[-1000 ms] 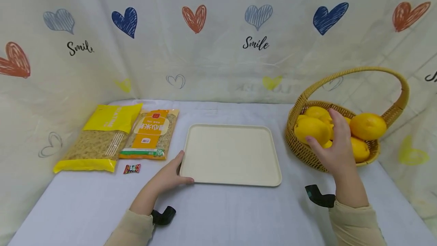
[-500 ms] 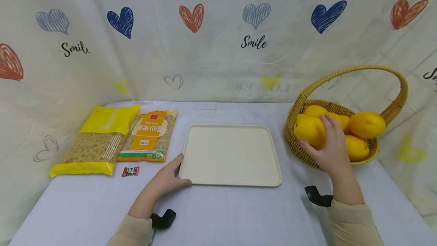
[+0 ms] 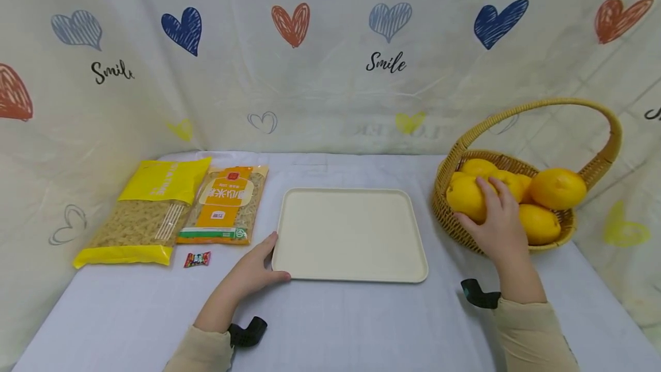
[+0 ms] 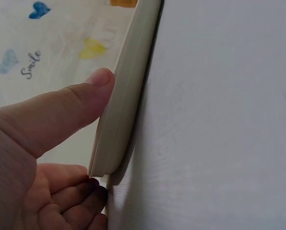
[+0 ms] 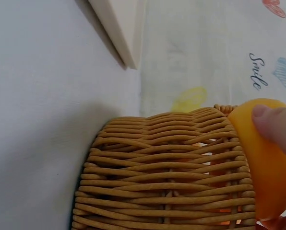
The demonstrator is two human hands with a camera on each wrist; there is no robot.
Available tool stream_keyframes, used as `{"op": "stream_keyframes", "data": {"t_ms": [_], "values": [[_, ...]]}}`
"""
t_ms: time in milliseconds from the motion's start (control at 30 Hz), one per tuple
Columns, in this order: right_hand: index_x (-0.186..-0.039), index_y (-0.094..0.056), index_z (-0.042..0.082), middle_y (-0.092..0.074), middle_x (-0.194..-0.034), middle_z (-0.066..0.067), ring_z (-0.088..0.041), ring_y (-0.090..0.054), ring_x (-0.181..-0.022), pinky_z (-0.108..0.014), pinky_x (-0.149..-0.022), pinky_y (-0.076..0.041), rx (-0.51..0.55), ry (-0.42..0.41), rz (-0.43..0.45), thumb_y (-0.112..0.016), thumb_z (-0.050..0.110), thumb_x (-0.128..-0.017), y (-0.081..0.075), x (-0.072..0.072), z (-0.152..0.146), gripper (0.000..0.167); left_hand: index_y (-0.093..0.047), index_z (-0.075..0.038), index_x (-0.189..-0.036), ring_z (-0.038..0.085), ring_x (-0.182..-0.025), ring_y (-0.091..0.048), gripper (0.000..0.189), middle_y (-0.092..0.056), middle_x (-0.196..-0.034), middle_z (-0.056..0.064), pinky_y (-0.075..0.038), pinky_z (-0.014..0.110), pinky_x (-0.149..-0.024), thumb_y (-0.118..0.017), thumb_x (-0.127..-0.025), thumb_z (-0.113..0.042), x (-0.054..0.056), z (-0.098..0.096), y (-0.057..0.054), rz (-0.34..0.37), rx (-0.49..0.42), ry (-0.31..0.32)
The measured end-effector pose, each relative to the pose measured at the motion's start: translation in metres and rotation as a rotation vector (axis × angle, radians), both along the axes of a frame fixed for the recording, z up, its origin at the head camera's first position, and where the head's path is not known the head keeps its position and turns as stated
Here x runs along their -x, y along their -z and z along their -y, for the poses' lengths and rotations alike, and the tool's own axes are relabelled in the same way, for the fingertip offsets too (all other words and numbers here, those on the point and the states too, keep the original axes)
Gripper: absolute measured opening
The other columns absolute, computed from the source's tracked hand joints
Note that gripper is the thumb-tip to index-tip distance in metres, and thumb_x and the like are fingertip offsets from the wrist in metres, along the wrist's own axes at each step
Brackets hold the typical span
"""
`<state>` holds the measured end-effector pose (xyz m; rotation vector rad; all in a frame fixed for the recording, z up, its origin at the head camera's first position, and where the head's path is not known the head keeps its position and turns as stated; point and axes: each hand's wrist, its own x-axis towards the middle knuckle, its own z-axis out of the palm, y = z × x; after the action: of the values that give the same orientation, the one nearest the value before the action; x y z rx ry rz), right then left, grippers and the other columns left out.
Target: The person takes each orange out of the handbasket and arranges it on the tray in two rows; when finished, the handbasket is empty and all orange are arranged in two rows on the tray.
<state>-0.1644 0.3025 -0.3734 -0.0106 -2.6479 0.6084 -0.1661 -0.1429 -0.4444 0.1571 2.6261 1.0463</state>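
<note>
A cream rectangular tray (image 3: 351, 234) lies mid-table in the head view. My left hand (image 3: 253, 271) holds its near left corner, thumb along the front edge and fingers at the left side; the left wrist view shows the thumb (image 4: 97, 84) against the tray's rim (image 4: 126, 96). At the right, a wicker basket (image 3: 449, 228) holds several lemons. My right hand (image 3: 501, 231) reaches over its near rim and grips the front left lemon (image 3: 465, 197), fingers on top and thumb on the near side. In the right wrist view the thumb presses this lemon (image 5: 265, 163) above the woven wall.
A tall handle (image 3: 558, 102) arches over the basket. Another lemon (image 3: 558, 188) sits high at its right side. On the left lie a yellow bag of dry food (image 3: 150, 211), an orange-labelled packet (image 3: 227, 205) and a small wrapped candy (image 3: 197, 259). A heart-printed curtain (image 3: 330, 90) hangs behind.
My right hand has moved left and lowered onto the front left lemon, its fingers closing round it. My left hand keeps its place at the tray's corner.
</note>
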Motion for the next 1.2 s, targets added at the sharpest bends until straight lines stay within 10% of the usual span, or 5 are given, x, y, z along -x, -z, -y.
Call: {"op": "stream_keyframes", "data": {"t_ms": [367, 1200], "values": [[-0.124, -0.034, -0.003, -0.034, -0.124, -0.028, -0.04, -0.032, -0.114, -0.057, -0.093, -0.031, 0.194, -0.108, -0.211, -0.077, 0.007, -0.061, -0.006, 0.009, 0.035, 0.077, -0.022, -0.013, -0.145, 0.025, -0.139, -0.021, 0.1, -0.022, -0.151, 0.003, -0.02, 0.048, -0.112, -0.077, -0.066, -0.041, -0.001, 0.003, 0.002, -0.017, -0.011, 0.005], [-0.142, -0.023, 0.023, -0.034, -0.139, -0.008, -0.026, -0.047, -0.111, -0.046, -0.094, -0.044, 0.424, -0.489, 0.244, -0.071, 0.029, -0.073, 0.014, 0.094, 0.21, 0.084, -0.025, -0.012, -0.144, 0.023, -0.139, -0.022, 0.098, -0.024, -0.15, 0.002, -0.022, 0.045, -0.112, -0.079, -0.066, -0.037, 0.002, -0.002, 0.0, -0.003, -0.018, -0.014]]}}
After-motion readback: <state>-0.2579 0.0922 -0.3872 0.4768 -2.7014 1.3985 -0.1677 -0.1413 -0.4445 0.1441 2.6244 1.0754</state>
